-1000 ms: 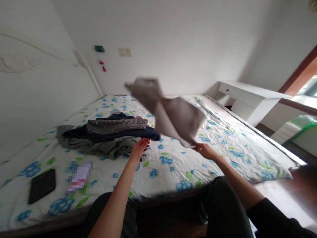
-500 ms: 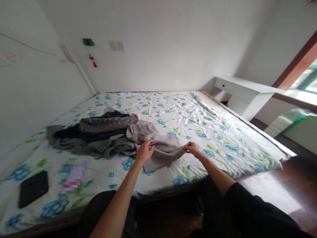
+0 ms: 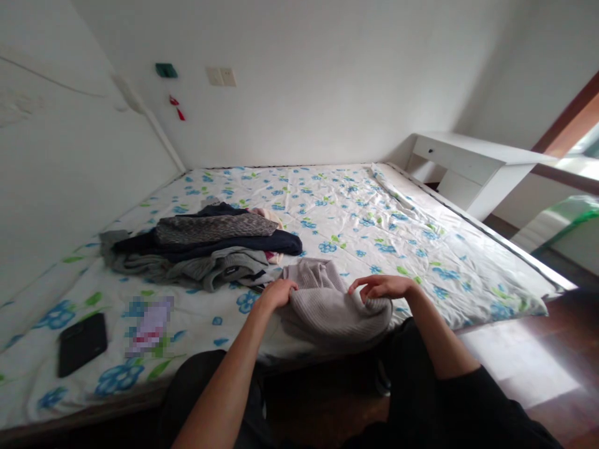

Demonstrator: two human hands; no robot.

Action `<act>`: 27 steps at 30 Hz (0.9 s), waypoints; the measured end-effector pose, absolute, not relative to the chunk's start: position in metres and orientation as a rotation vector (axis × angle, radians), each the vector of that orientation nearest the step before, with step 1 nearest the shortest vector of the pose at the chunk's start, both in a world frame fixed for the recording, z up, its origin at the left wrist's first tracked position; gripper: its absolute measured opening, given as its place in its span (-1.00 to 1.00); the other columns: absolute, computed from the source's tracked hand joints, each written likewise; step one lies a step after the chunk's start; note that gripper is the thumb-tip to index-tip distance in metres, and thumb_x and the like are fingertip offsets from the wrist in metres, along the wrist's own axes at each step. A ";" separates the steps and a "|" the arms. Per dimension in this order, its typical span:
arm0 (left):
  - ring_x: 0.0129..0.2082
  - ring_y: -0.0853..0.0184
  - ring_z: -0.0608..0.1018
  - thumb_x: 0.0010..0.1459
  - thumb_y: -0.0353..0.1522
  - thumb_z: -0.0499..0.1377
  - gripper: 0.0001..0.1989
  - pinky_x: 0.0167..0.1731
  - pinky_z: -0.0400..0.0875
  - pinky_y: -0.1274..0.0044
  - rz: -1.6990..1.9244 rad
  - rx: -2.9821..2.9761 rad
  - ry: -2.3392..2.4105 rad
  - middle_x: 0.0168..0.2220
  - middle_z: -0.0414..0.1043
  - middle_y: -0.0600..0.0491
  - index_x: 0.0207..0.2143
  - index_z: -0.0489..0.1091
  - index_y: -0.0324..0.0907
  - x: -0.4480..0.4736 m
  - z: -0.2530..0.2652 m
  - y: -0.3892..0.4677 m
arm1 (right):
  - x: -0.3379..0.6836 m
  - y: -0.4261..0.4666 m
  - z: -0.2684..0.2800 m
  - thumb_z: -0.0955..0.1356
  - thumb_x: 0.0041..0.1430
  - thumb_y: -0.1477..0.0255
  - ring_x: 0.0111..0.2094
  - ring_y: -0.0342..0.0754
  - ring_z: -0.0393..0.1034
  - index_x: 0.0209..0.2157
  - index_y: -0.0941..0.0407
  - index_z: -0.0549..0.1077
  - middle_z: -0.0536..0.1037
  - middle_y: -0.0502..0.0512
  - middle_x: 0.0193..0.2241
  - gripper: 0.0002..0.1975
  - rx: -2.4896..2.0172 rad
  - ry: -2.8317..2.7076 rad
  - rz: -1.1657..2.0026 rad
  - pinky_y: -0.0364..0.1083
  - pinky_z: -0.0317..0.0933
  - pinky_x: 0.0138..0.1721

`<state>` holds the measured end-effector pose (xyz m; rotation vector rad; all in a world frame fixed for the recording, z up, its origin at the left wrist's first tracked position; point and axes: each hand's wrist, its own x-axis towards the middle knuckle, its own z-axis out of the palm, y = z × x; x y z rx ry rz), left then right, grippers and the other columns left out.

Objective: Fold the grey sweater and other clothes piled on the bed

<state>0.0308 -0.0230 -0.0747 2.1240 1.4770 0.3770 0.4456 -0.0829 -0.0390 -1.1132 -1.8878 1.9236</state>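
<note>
head view shows my left hand (image 3: 276,293) and right hand (image 3: 381,287) with fingers curled into a grey sweater (image 3: 327,305) bunched at the bed's (image 3: 421,249) near edge, just beside a clothes pile (image 3: 206,246).

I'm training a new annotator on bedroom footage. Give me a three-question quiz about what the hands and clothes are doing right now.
1. True or false: both hands grip the grey ribbed knit garment.
2. Where does the flat black rectangular case lie? A) on the white desk B) on the floral bed sheet, near left C) on the clothes pile
3. Fill in: the pile of dark and grey clothes lies to the ____ of the garment.

Key: 1 true, left hand and right hand both hold it. 2 B. 3 left.
</note>
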 end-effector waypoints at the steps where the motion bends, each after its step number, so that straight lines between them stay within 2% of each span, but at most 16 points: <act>1: -0.23 -0.04 0.68 -0.12 -0.45 0.30 -0.81 -0.03 0.49 0.25 0.318 2.114 1.481 -0.40 0.65 -0.09 -0.43 0.64 0.00 0.032 -0.075 -0.023 | 0.452 -0.078 -0.045 0.58 0.04 0.08 -0.10 0.08 0.57 0.04 0.09 0.65 0.69 0.14 -0.14 -0.42 -1.376 -1.892 1.757 -0.04 0.39 -0.03; 3: -0.31 0.04 0.63 -0.09 -0.43 0.27 -0.87 -0.14 0.46 0.34 0.236 2.109 1.469 -0.44 0.60 -0.06 -0.49 0.58 -0.01 0.036 -0.068 -0.021 | 0.460 -0.070 -0.058 0.61 0.02 0.06 -0.06 0.15 0.58 -0.07 0.09 0.68 0.69 0.21 -0.14 -0.48 -1.856 -1.838 1.427 0.03 0.41 0.03; 5: -0.29 0.09 0.59 -0.02 -0.37 0.23 -0.92 -0.16 0.43 0.39 0.326 2.082 1.419 -0.40 0.59 -0.03 -0.47 0.53 -0.03 0.042 -0.055 -0.022 | 0.461 -0.064 -0.069 0.65 -0.03 0.05 -0.07 0.20 0.60 -0.07 0.10 0.69 0.70 0.27 -0.13 -0.43 -2.059 -1.771 1.303 0.08 0.43 0.05; 8: -0.28 0.18 0.50 0.13 -0.25 0.14 -0.86 -0.17 0.40 0.44 0.653 1.934 1.274 -0.40 0.49 0.04 -0.43 0.44 -0.05 0.053 -0.028 -0.028 | 0.443 -0.063 -0.076 0.67 -0.04 0.04 -0.03 0.18 0.60 0.15 0.08 0.63 0.69 0.27 -0.01 -0.24 -1.844 -1.828 1.342 0.09 0.43 0.11; 10: -0.34 0.23 0.42 0.18 -0.18 0.10 -0.80 -0.22 0.37 0.47 0.812 1.806 1.182 -0.43 0.38 0.09 -0.39 0.40 -0.06 0.059 -0.012 -0.036 | 0.417 -0.068 -0.076 0.67 -0.06 0.08 0.08 0.16 0.57 0.29 0.06 0.55 0.66 0.25 0.11 -0.11 -1.544 -1.923 1.364 0.07 0.40 0.19; 12: -0.38 0.26 0.36 0.21 -0.15 0.08 -0.78 -0.27 0.34 0.48 0.899 1.741 1.134 -0.44 0.32 0.10 -0.36 0.37 -0.07 0.063 -0.002 -0.044 | 0.385 -0.074 -0.076 0.67 -0.07 0.12 0.16 0.16 0.53 0.34 0.06 0.51 0.64 0.20 0.17 -0.07 -1.225 -2.043 1.456 0.05 0.36 0.25; 14: -0.36 0.26 0.36 0.23 -0.15 0.08 -0.78 -0.26 0.33 0.47 0.902 1.779 1.120 -0.40 0.35 0.09 -0.34 0.36 -0.07 0.063 0.001 -0.048 | 0.356 -0.080 -0.074 0.67 -0.08 0.13 0.09 0.17 0.54 0.21 0.05 0.61 0.69 0.10 0.07 -0.21 -1.057 -2.167 1.543 0.03 0.36 0.23; 16: -0.33 0.23 0.41 0.24 -0.16 0.09 -0.80 -0.21 0.34 0.47 0.801 1.891 1.174 -0.38 0.41 0.07 -0.35 0.36 -0.06 0.058 -0.003 -0.047 | 0.339 -0.081 -0.070 0.66 -0.10 0.16 -0.04 0.17 0.56 -0.01 0.04 0.69 0.73 0.03 -0.10 -0.42 -1.068 -2.223 1.545 0.01 0.39 0.13; 19: -0.27 0.14 0.53 0.27 -0.19 0.16 -0.83 -0.14 0.34 0.44 0.657 1.966 1.553 -0.40 0.47 0.03 -0.34 0.37 -0.04 0.043 -0.016 -0.038 | 0.347 -0.075 -0.057 0.59 -0.01 0.20 -0.15 0.13 0.54 -0.15 0.07 0.67 0.71 0.03 -0.22 -0.61 -1.213 -1.943 1.369 -0.01 0.41 -0.02; 22: -0.16 0.01 0.63 0.32 -0.11 0.21 -0.74 -0.09 0.36 0.38 0.625 1.843 1.916 -0.37 0.54 -0.07 -0.37 0.36 -0.04 0.028 -0.027 -0.030 | 0.375 -0.071 -0.043 0.49 0.13 0.18 -0.20 0.10 0.48 -0.19 0.08 0.60 0.64 0.06 -0.29 -0.70 -1.400 -1.401 0.903 -0.01 0.39 -0.08; 24: -0.15 -0.03 0.66 0.34 0.02 0.20 -0.59 -0.10 0.40 0.36 0.563 1.717 1.898 -0.36 0.58 -0.13 -0.42 0.36 -0.06 0.025 -0.029 -0.028 | 0.383 -0.077 -0.037 0.46 0.20 0.15 -0.18 0.12 0.45 -0.16 0.06 0.57 0.62 0.09 -0.28 -0.70 -1.467 -1.127 0.624 0.01 0.40 -0.06; 26: -0.21 -0.01 0.67 0.32 0.17 0.15 -0.45 -0.19 0.44 0.37 0.463 1.483 1.730 -0.36 0.62 -0.15 -0.42 0.43 -0.09 0.029 -0.030 -0.032 | 0.372 -0.094 -0.035 0.47 0.24 0.14 -0.13 0.17 0.48 -0.06 0.06 0.59 0.64 0.14 -0.20 -0.65 -1.464 -1.100 0.577 0.05 0.41 0.00; 27: -0.24 0.01 0.68 0.30 0.24 0.12 -0.38 -0.23 0.46 0.37 0.410 1.343 1.606 -0.33 0.65 -0.17 -0.37 0.49 -0.11 0.034 -0.031 -0.035 | 0.360 -0.106 -0.035 0.49 0.24 0.13 -0.10 0.19 0.50 0.00 0.05 0.60 0.66 0.16 -0.15 -0.61 -1.431 -1.199 0.657 0.08 0.42 0.04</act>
